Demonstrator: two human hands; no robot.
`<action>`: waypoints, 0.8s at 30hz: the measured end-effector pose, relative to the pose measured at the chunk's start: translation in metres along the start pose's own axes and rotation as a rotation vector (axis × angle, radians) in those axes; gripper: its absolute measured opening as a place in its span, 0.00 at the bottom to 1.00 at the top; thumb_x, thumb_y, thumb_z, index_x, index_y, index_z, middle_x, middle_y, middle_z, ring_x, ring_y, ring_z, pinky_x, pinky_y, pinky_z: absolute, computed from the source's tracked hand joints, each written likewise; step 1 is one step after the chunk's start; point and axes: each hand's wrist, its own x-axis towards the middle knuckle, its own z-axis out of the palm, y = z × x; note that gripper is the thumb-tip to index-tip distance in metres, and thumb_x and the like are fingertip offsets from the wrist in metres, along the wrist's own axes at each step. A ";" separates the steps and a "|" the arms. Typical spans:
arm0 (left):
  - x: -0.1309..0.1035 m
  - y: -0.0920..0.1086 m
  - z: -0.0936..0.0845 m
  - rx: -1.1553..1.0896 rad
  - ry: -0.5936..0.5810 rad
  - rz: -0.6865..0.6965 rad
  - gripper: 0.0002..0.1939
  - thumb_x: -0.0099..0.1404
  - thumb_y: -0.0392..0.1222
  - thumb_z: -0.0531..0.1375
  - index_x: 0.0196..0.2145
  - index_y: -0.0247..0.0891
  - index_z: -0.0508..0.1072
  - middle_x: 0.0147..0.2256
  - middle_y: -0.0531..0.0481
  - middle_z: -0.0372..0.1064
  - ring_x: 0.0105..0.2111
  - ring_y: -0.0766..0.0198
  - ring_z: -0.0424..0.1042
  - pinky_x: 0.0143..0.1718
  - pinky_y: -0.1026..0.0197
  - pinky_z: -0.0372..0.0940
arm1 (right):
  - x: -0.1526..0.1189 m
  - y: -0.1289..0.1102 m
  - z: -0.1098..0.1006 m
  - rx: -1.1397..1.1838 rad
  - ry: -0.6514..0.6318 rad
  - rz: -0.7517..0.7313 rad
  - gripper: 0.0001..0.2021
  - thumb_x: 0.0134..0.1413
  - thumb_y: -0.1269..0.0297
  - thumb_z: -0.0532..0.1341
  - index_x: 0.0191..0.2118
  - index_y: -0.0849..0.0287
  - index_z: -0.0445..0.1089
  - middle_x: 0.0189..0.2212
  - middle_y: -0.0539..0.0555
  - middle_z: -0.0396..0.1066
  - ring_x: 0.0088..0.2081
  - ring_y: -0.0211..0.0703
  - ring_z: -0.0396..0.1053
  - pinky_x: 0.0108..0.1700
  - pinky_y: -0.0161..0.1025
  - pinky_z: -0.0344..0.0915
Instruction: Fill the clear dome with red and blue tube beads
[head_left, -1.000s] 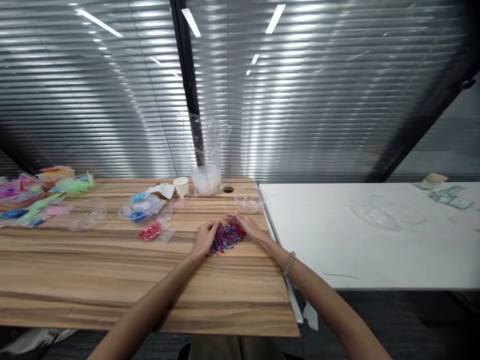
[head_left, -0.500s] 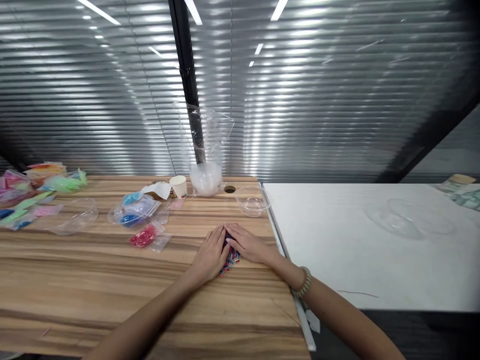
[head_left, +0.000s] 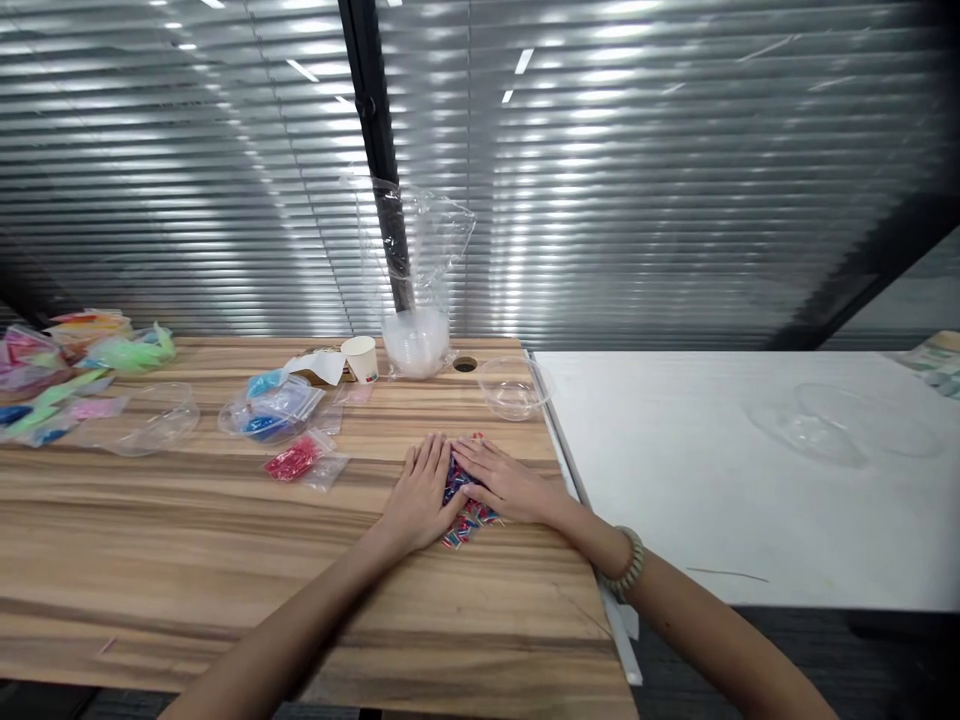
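A pile of small red, blue and white pieces (head_left: 471, 515) lies on the wooden table (head_left: 300, 560). My left hand (head_left: 421, 495) rests flat along the left side of the pile, fingers stretched forward. From the right, my right hand (head_left: 506, 482) lies over the pile's far right part, its fingers extended toward the left hand. The two hands form a peak around the pieces, with the thumbs close together. Part of the pile is hidden beneath the fingers. A bag of red pieces (head_left: 294, 458) lies to the left of my left hand.
Beyond the hands are a clear bowl (head_left: 514, 398), a paper cup (head_left: 361, 360) and a plastic bag with white contents (head_left: 417, 342). Bagged blue pieces (head_left: 264, 427) and colourful bags (head_left: 127, 350) lie leftward. A white table (head_left: 675, 480) adjoins on the right.
My hands have spread slightly apart, and more of the pile shows between and below them. The whole view has shifted a little, with the table's contents appearing higher.
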 end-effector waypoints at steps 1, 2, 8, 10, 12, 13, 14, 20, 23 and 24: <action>0.000 0.001 -0.001 -0.018 0.000 0.006 0.37 0.65 0.58 0.41 0.61 0.25 0.47 0.62 0.34 0.40 0.63 0.50 0.38 0.61 0.45 0.42 | 0.000 0.001 0.000 -0.006 0.014 0.013 0.28 0.63 0.54 0.45 0.63 0.63 0.44 0.62 0.59 0.45 0.64 0.46 0.40 0.64 0.52 0.42; 0.001 0.002 -0.002 -0.038 0.003 0.015 0.36 0.66 0.58 0.41 0.62 0.26 0.46 0.62 0.34 0.39 0.63 0.51 0.38 0.61 0.45 0.42 | 0.000 0.001 0.000 -0.010 0.032 0.023 0.28 0.62 0.54 0.45 0.63 0.63 0.45 0.62 0.59 0.46 0.64 0.47 0.41 0.63 0.52 0.43; 0.001 0.009 -0.014 -0.113 -0.010 0.150 0.33 0.68 0.54 0.41 0.63 0.34 0.38 0.64 0.40 0.35 0.63 0.57 0.36 0.62 0.48 0.39 | 0.001 0.011 -0.020 -0.029 0.383 0.064 0.17 0.62 0.62 0.48 0.51 0.60 0.65 0.47 0.57 0.69 0.51 0.44 0.63 0.55 0.47 0.59; 0.001 0.011 -0.016 -0.110 -0.029 0.212 0.31 0.68 0.53 0.41 0.64 0.37 0.38 0.64 0.43 0.34 0.64 0.57 0.34 0.62 0.48 0.38 | -0.001 0.016 -0.029 -0.064 0.552 0.144 0.15 0.62 0.64 0.48 0.46 0.60 0.69 0.41 0.57 0.72 0.45 0.44 0.67 0.49 0.46 0.63; 0.001 0.011 -0.017 -0.096 -0.043 0.275 0.31 0.68 0.53 0.41 0.64 0.39 0.38 0.64 0.45 0.33 0.64 0.56 0.33 0.62 0.48 0.37 | -0.004 0.022 -0.035 -0.094 0.689 0.262 0.15 0.61 0.64 0.48 0.44 0.61 0.70 0.37 0.57 0.73 0.40 0.44 0.69 0.44 0.42 0.65; 0.001 0.010 -0.017 -0.086 -0.049 0.299 0.31 0.68 0.53 0.41 0.64 0.39 0.38 0.64 0.45 0.32 0.64 0.56 0.32 0.62 0.48 0.37 | -0.006 0.024 -0.037 -0.106 0.745 0.335 0.15 0.61 0.63 0.48 0.43 0.61 0.70 0.37 0.57 0.73 0.38 0.43 0.70 0.42 0.40 0.65; 0.001 0.010 -0.017 -0.076 -0.054 0.315 0.31 0.68 0.53 0.41 0.64 0.39 0.37 0.64 0.45 0.31 0.64 0.55 0.31 0.62 0.48 0.36 | -0.007 0.026 -0.038 -0.118 0.781 0.414 0.16 0.61 0.63 0.48 0.43 0.62 0.70 0.36 0.57 0.74 0.36 0.43 0.70 0.39 0.39 0.65; 0.002 0.007 -0.018 -0.063 -0.115 0.379 0.32 0.67 0.56 0.42 0.64 0.41 0.38 0.64 0.45 0.30 0.64 0.54 0.30 0.61 0.47 0.36 | -0.009 0.034 -0.039 -0.198 0.660 0.826 0.18 0.62 0.59 0.46 0.50 0.57 0.67 0.32 0.55 0.75 0.32 0.44 0.71 0.33 0.35 0.60; 0.002 0.006 -0.022 -0.077 -0.152 0.400 0.32 0.67 0.56 0.41 0.63 0.43 0.39 0.64 0.46 0.29 0.64 0.53 0.30 0.61 0.46 0.35 | -0.010 0.040 -0.039 -0.187 0.599 0.914 0.18 0.62 0.57 0.46 0.52 0.55 0.64 0.32 0.55 0.75 0.32 0.45 0.70 0.33 0.35 0.59; 0.002 0.006 -0.023 -0.084 -0.163 0.402 0.31 0.67 0.57 0.41 0.63 0.43 0.39 0.64 0.46 0.29 0.64 0.53 0.30 0.61 0.46 0.34 | -0.010 0.043 -0.038 -0.172 0.592 0.928 0.18 0.62 0.57 0.46 0.52 0.55 0.64 0.32 0.54 0.74 0.33 0.45 0.70 0.33 0.35 0.58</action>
